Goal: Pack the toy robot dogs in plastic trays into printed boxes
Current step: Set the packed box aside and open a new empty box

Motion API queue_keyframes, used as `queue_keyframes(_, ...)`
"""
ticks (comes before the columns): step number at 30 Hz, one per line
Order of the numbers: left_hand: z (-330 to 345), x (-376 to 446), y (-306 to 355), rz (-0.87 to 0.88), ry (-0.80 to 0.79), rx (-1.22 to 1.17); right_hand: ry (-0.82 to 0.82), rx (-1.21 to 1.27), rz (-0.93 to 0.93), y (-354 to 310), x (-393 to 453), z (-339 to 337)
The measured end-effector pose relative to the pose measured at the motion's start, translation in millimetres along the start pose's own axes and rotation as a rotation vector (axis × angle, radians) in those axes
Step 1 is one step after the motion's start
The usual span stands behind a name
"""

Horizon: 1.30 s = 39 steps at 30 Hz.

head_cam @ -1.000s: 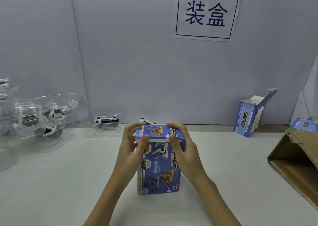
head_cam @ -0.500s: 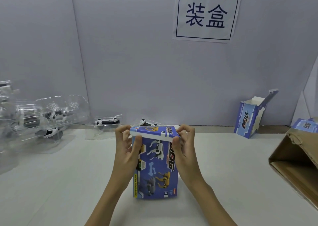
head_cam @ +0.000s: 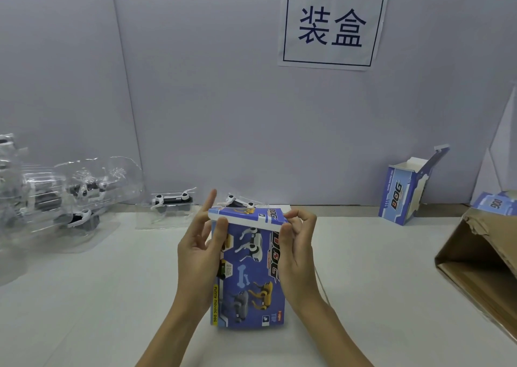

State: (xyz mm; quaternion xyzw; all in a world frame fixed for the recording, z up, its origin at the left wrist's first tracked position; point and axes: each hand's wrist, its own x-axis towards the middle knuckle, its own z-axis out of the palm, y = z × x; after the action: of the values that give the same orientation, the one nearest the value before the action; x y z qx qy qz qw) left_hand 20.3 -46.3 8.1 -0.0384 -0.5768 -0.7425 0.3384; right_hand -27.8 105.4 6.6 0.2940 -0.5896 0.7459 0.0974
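A blue printed box (head_cam: pixel 247 271) with dog pictures stands upright on the white table (head_cam: pixel 363 296) in front of me. Its top flap (head_cam: pixel 246 216) lies nearly flat over the opening. My left hand (head_cam: pixel 200 250) holds the box's left upper edge, thumb on the front corner, index finger raised. My right hand (head_cam: pixel 298 250) pinches the flap's right corner with curled fingers. Behind the box, a toy robot dog in a clear tray (head_cam: pixel 171 203) sits by the wall, and another dog (head_cam: pixel 237 202) shows just above the flap.
A heap of clear plastic trays with dogs (head_cam: pixel 64 196) fills the far left. An open printed box (head_cam: pixel 405 196) stands at the back right. A brown cardboard carton (head_cam: pixel 481 266) lies open at the right edge, with another printed box (head_cam: pixel 496 203) behind it.
The box's top flap has gone from tilted up to nearly flat. My hands have shifted outward to its corners, and my left index finger has lifted.
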Motion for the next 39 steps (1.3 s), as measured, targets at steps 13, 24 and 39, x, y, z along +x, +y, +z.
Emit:
queue_keyframes(13,-0.9,2.1,5.3,-0.166,-0.116,0.035,0.024,-0.003,0.0,-3.8,3.9,-2.7)
queue_keyframes(24,-0.2,-2.0,13.3,0.132,-0.179,0.271,-0.045,-0.142,-0.02,-6.1,6.0,-6.1)
queue_keyframes(39,-7.2,3.3,13.5,0.593,-0.013,0.493,-0.054,-0.1,-0.04,-2.6,15.4,-22.4)
